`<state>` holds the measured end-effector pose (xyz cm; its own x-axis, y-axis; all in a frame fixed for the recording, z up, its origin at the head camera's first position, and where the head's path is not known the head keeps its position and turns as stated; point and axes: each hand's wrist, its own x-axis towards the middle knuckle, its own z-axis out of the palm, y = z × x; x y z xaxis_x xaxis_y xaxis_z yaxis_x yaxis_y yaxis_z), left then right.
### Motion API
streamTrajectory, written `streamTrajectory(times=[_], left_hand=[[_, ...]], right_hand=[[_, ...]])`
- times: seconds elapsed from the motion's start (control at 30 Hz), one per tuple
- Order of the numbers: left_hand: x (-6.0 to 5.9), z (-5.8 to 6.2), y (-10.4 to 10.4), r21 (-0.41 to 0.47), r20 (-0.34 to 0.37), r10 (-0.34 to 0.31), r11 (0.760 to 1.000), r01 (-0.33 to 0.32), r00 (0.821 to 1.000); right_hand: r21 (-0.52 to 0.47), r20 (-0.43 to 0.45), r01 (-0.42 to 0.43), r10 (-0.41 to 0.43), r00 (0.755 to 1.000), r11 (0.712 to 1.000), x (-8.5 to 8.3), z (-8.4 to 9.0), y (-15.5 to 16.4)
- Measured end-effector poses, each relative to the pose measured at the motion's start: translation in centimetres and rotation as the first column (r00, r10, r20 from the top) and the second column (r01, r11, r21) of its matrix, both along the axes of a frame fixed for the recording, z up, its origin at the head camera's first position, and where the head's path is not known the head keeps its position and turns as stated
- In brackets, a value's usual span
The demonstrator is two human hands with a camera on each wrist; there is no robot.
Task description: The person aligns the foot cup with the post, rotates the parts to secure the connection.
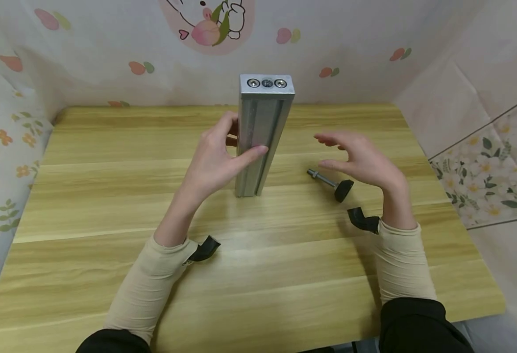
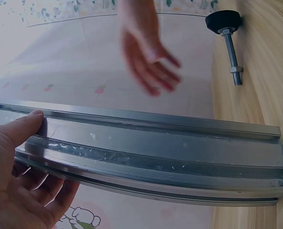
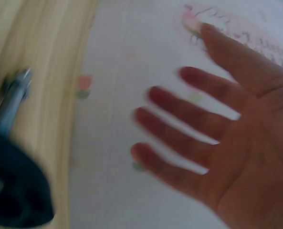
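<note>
An aluminium extrusion profile stands upright on the wooden table, its top end showing three round holes, the outer two fitted with screws. My left hand grips it around the side, with the thumb across the front face and the fingers behind. In the left wrist view the slotted side of the profile fills the middle. My right hand hovers to the right of the profile, fingers spread and holding nothing. Below it lies a levelling foot with a black round base, a threaded rod and a nut.
The wooden table reaches to a patterned cloth backdrop behind and floral cloth at left. Black wrist mounts stick out from both beige sleeves. At the right, a patterned sheet borders the table.
</note>
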<state>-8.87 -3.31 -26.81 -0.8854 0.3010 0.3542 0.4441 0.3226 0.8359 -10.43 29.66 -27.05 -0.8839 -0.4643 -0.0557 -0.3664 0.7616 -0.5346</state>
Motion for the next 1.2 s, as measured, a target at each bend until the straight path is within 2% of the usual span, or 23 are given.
streamTrajectory(times=[0.1, 0.2, 0.47, 0.57, 0.8, 0.93, 1.1, 1.2], left_hand=[[0.0, 0.1, 0.0, -0.004, -0.004, 0.004, 1.000, -0.004, 1.000], [0.0, 0.0, 0.0, -0.008, 0.002, 0.004, 1.000, -0.004, 1.000], [-0.1, 0.2, -0.1, -0.020, 0.032, -0.014, 1.000, 0.014, 0.999], [0.0, 0.2, -0.1, -0.021, 0.036, -0.017, 1.000, 0.018, 0.999], [0.0, 0.3, -0.2, -0.031, 0.044, -0.016, 0.999, 0.017, 0.999], [0.1, 0.4, -0.2, -0.038, 0.049, -0.014, 0.999, 0.016, 0.999], [0.0, 0.3, -0.2, -0.042, 0.057, -0.013, 0.999, 0.015, 0.998], [0.0, 0.3, -0.2, -0.047, 0.065, -0.009, 0.999, 0.012, 0.998]], right_hand=[[0.164, 0.147, -0.008, -0.016, 0.989, 0.986, 0.0, -0.4, 1.0], [0.262, 0.259, -0.043, -0.028, 0.965, 0.964, -0.1, -1.0, 1.7], [0.323, 0.429, -0.090, -0.061, 0.901, 0.942, -0.6, -2.3, 2.2], [0.324, 0.456, -0.090, -0.072, 0.887, 0.942, -0.7, -2.7, 2.3], [0.330, 0.469, -0.074, -0.096, 0.878, 0.941, -0.8, -3.1, 2.5], [0.335, 0.485, -0.094, -0.086, 0.871, 0.938, -0.8, -3.2, 2.9], [0.315, 0.523, -0.107, -0.078, 0.849, 0.943, -0.9, -3.1, 3.0], [0.301, 0.519, -0.113, -0.063, 0.852, 0.947, -0.9, -3.2, 3.0]])
